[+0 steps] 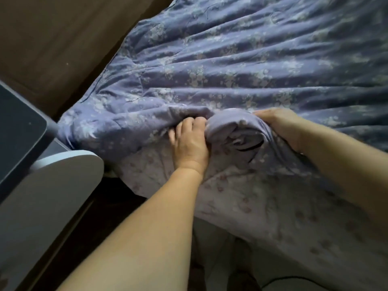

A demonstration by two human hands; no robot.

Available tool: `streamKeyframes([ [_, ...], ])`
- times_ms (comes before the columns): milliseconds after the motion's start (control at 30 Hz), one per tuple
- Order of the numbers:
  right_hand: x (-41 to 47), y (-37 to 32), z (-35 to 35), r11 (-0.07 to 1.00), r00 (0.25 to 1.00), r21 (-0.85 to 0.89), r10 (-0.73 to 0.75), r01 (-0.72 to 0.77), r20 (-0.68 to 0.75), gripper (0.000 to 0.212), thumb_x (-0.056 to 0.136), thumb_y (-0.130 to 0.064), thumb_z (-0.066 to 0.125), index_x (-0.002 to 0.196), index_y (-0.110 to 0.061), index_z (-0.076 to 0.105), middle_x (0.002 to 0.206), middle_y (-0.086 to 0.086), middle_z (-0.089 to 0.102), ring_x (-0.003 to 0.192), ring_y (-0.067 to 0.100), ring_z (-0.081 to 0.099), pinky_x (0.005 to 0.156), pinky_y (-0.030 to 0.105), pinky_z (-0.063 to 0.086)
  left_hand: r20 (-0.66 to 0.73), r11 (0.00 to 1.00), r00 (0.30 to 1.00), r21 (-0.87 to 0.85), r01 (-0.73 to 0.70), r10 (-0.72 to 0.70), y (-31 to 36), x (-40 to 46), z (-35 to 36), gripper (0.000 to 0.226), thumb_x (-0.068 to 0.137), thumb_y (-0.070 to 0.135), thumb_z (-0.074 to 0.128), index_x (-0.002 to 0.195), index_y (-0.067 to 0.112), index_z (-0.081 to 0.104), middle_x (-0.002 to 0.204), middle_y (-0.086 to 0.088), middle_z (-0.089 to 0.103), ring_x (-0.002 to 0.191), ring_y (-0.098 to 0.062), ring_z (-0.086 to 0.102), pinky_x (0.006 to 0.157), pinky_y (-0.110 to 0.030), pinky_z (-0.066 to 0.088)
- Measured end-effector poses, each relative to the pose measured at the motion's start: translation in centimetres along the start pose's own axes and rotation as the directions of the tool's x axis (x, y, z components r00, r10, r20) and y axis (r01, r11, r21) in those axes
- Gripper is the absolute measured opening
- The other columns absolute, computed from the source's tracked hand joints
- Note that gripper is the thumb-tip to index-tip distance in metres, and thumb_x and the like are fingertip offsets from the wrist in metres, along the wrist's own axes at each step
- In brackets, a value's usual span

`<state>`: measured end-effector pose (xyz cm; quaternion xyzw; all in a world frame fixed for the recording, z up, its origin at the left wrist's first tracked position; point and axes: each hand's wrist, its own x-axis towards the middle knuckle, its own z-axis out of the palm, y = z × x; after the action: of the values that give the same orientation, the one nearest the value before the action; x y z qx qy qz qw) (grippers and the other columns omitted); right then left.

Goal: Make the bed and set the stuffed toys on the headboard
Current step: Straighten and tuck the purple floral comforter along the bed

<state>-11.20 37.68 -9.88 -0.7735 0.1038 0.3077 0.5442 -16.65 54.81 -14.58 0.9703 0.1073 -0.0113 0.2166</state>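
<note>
- While the purple floral quilt (241,59) lies spread over the bed, its near edge is bunched up between both hands.
- Left hand (190,141) has its fingers curled into the fold, gripping it.
- Right hand (279,124) wraps round the bunch from the far side, fingertips hidden, so probably gripping too.
- Pale underside (241,196) hangs down toward me.
- Grey rounded furniture (42,185) sits at the left.

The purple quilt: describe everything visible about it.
The purple quilt is soft, padded-looking fabric in dusky violet with a pale floral print, spread across the bed in long ridged wrinkles. Its paler underside, printed with small pinkish flowers, shows where the near edge is turned up and hangs toward the floor. That edge is bunched into a roll between both hands: the left hand grips it with curled fingers, the right hand wraps the bunch from the other side.
</note>
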Motion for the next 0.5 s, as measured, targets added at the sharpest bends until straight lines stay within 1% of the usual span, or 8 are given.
streamKeyframes([
  [33,0.7,-0.1,-0.6,0.998,0.999,-0.053,-0.019,0.017,-0.037,0.015,0.094,-0.016,0.052,0.085,-0.015,0.064,0.062,-0.010,0.068,0.060,0.003,0.063,0.057,0.016,0.050,0.019,0.999,1.000,-0.036,0.019,-0.018,0.6,0.7,-0.3,0.030,0.089,0.013,0.053,0.119,0.014,0.052,0.118,-0.014,0.054,0.116,-0.032,0.047,0.100,-0.039,0.030],
  [100,2.0,-0.1,-1.2,0.923,0.969,-0.368,-0.183,0.112,-0.163,0.016,0.094,-0.026,0.054,0.101,-0.016,0.065,0.090,0.000,0.068,0.086,0.016,0.061,0.074,0.026,0.046,0.063,0.988,0.995,-0.126,0.085,-0.078,1.2,1.8,-1.3,0.031,0.086,0.003,0.046,0.115,0.008,0.052,0.113,-0.020,0.058,0.109,-0.038,0.051,0.087,-0.038,0.036],
  [167,1.7,0.0,-0.5,0.697,0.817,-0.656,-0.537,0.290,-0.210,0.032,0.092,-0.037,0.051,0.111,-0.015,0.062,0.100,0.007,0.062,0.095,0.026,0.057,0.081,0.032,0.042,0.070,0.981,0.989,-0.140,0.136,-0.127,0.9,2.5,-2.6,0.033,0.084,0.000,0.043,0.115,0.008,0.051,0.111,-0.024,0.059,0.104,-0.041,0.053,0.079,-0.037,0.038],
  [233,0.7,0.3,0.6,0.417,0.632,-0.748,-0.775,0.515,0.003,0.054,0.087,-0.052,0.047,0.118,-0.010,0.061,0.108,0.013,0.062,0.098,0.033,0.059,0.083,0.039,0.045,0.110,0.980,0.986,-0.141,0.141,-0.126,0.3,2.7,-3.5,0.031,0.083,0.008,0.045,0.113,0.011,0.052,0.109,-0.026,0.060,0.101,-0.042,0.054,0.076,-0.035,0.040],
  [267,0.2,0.6,1.5,0.280,0.587,-0.776,-0.797,0.565,0.140,0.066,0.082,-0.060,0.047,0.125,-0.011,0.057,0.117,0.015,0.061,0.103,0.035,0.059,0.085,0.042,0.046,0.144,0.979,0.983,-0.155,0.134,-0.112,0.2,2.7,-3.9,0.032,0.079,0.017,0.044,0.110,0.012,0.052,0.107,-0.026,0.060,0.100,-0.042,0.055,0.075,-0.035,0.040],
  [333,-0.4,1.6,3.3,0.148,0.676,-0.822,-0.657,0.549,0.333,0.084,0.077,-0.061,0.054,0.144,-0.015,0.035,0.141,0.013,0.045,0.121,0.033,0.051,0.093,0.045,0.042,0.208,0.982,0.975,-0.155,0.112,-0.079,-0.1,2.5,-4.6,0.041,0.067,0.032,0.036,0.101,0.013,0.051,0.104,-0.025,0.061,0.097,-0.042,0.055,0.072,-0.034,0.037],
  [400,-0.3,1.8,4.7,0.186,0.814,-0.863,-0.470,0.470,0.341,0.083,0.085,-0.042,0.060,0.151,-0.024,0.013,0.151,0.005,0.031,0.127,0.031,0.045,0.088,0.039,0.039,0.286,0.996,0.958,-0.078,0.054,-0.029,-0.4,2.2,-5.0,0.044,0.070,0.041,0.035,0.097,0.012,0.053,0.105,-0.022,0.062,0.100,-0.040,0.054,0.072,-0.033,0.034],
  [500,0.2,1.0,5.2,0.346,0.873,-0.817,-0.344,0.461,0.346,0.047,0.090,-0.028,0.052,0.135,-0.027,0.037,0.130,0.005,0.053,0.109,0.033,0.056,0.072,0.036,0.041,0.426,0.998,0.903,0.004,-0.066,0.058,-1.3,1.3,-5.6,0.042,0.084,0.058,0.049,0.094,0.018,0.056,0.101,-0.014,0.064,0.100,-0.034,0.057,0.070,-0.032,0.034],
])
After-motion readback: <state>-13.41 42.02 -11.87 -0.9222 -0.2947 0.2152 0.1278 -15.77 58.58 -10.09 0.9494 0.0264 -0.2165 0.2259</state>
